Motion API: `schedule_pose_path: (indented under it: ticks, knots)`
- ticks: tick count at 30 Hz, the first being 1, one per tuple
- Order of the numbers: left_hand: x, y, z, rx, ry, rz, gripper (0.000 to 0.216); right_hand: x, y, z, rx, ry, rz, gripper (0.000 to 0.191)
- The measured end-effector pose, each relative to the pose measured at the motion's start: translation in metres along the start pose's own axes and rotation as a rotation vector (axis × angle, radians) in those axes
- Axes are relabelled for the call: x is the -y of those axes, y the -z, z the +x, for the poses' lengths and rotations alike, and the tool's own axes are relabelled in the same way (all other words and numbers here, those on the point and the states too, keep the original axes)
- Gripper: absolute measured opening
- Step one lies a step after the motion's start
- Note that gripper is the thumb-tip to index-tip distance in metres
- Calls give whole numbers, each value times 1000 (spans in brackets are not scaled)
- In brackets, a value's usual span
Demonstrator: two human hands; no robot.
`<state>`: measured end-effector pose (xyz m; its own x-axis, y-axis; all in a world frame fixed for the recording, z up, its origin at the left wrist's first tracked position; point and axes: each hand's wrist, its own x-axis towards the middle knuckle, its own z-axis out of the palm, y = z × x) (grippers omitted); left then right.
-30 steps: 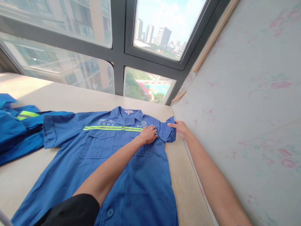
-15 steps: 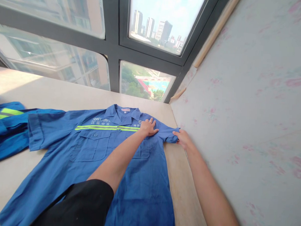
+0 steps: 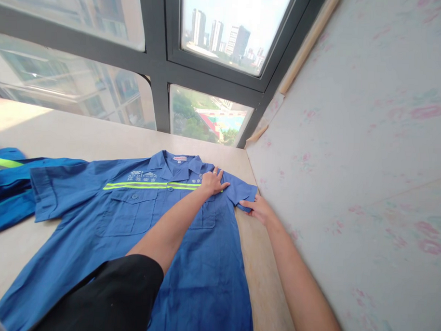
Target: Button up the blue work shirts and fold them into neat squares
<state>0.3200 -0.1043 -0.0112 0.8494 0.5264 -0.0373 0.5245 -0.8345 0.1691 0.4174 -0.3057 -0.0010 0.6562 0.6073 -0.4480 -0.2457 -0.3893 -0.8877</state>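
A blue short-sleeved work shirt (image 3: 138,230) with a yellow-green reflective stripe lies face up and spread out on a pale wooden table (image 3: 80,136). My left hand (image 3: 212,180) rests flat on the shirt's chest near the right shoulder, fingers spread. My right hand (image 3: 257,209) pinches the lower edge of the shirt's right sleeve (image 3: 241,193) at the table's right edge, thumb and fingers closed on the cloth.
More blue garments (image 3: 4,187) with reflective stripes lie in a heap at the far left. A dark-framed window (image 3: 162,67) runs along the back of the table. A floral-papered wall (image 3: 350,165) stands close on the right.
My right hand has slid down from the sleeve's upper corner to its lower edge and closed on it. My left hand has stayed on the chest. The view has shifted slightly.
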Motion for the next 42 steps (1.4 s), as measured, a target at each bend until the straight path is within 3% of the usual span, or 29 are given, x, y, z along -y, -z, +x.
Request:
schedule_pose_path:
  ticks: [7,13,16,20,30,34,36,39,41,42]
  knots:
    - [4,2,-4,-20,-19,-20,77,-15,19,12,-162,132,-21,47]
    - [3,4,-4,-4,-16,-16,83,-13,20,13,-162,97,-21,33]
    - [2,4,-3,4,-2,-4,85,-1,15,9,-93,33,22,30]
    - [1,2,-2,-3,16,3,85,8,11,4,-17,-34,-34,36]
    - [2,2,-3,-8,15,-20,81,-9,25,2,1,52,-60,42]
    - [3,0,-1,-13,6,-17,82,-10,29,6,-13,46,-124,46]
    - [3,-2,-1,-27,4,-19,82,-12,29,6,-89,62,-223,54]
    - [2,-5,-1,-57,16,-27,79,-16,22,-1,-366,253,-523,58]
    - [1,-7,-2,-78,24,-32,77,-20,14,-11,-492,512,-703,43]
    - [0,-8,-3,-88,24,-32,76,-23,8,-16,-485,643,-769,33]
